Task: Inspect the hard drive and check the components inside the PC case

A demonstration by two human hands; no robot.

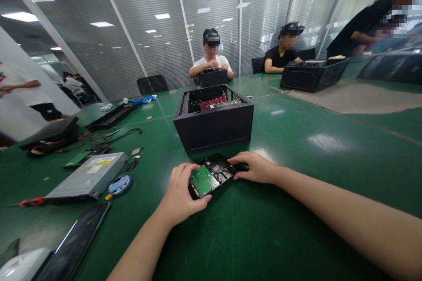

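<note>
A hard drive is held low over the green table, its green circuit board and black metal underside facing up. My left hand grips its left end, fingers along the far edge and thumb at the near edge. At the other end, my right hand pinches the drive between fingers and thumb. A dark rounded shape shows inside that right grip; I cannot make out what it is. Just beyond the drive stands a black computer case, open at the top, with a red circuit board inside.
To the left lie a silver optical drive, an orange-handled screwdriver, a round blue item, a phone and loose cables. Across the table, people work at other black cases.
</note>
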